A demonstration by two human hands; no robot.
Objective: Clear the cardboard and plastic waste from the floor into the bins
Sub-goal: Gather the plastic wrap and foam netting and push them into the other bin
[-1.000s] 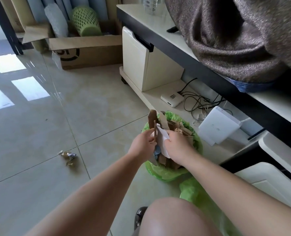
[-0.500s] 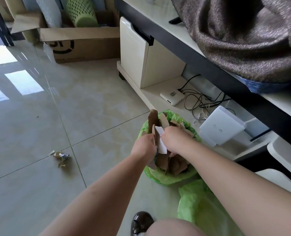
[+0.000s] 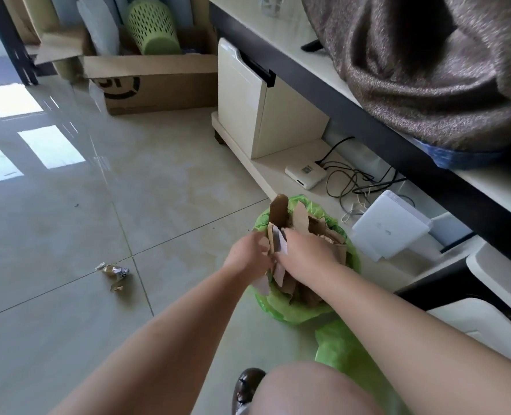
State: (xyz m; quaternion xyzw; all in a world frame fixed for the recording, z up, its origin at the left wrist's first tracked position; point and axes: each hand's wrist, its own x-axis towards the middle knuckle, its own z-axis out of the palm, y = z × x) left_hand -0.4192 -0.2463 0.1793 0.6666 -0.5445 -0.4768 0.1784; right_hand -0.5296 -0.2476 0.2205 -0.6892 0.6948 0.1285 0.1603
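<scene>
A bin lined with a green plastic bag (image 3: 290,313) stands on the floor by the TV stand, stuffed with brown cardboard pieces (image 3: 317,232). My left hand (image 3: 246,256) and my right hand (image 3: 305,254) are over the bin's near-left side, both gripping upright cardboard strips (image 3: 279,211) and a white scrap between them. A second green bag (image 3: 344,351) lies just in front of the bin. Crumpled wrapper waste (image 3: 115,272) lies on the tiles to the left.
A large open cardboard box (image 3: 158,85) with a green basket (image 3: 151,25) stands at the back. The white TV stand (image 3: 248,94) runs along the right, with a router (image 3: 306,173), cables and a white device (image 3: 389,224) on its low shelf. My knee and shoe are at the bottom.
My hands stay on the cardboard at the bin and have pressed it slightly lower. The view has shifted a little.
</scene>
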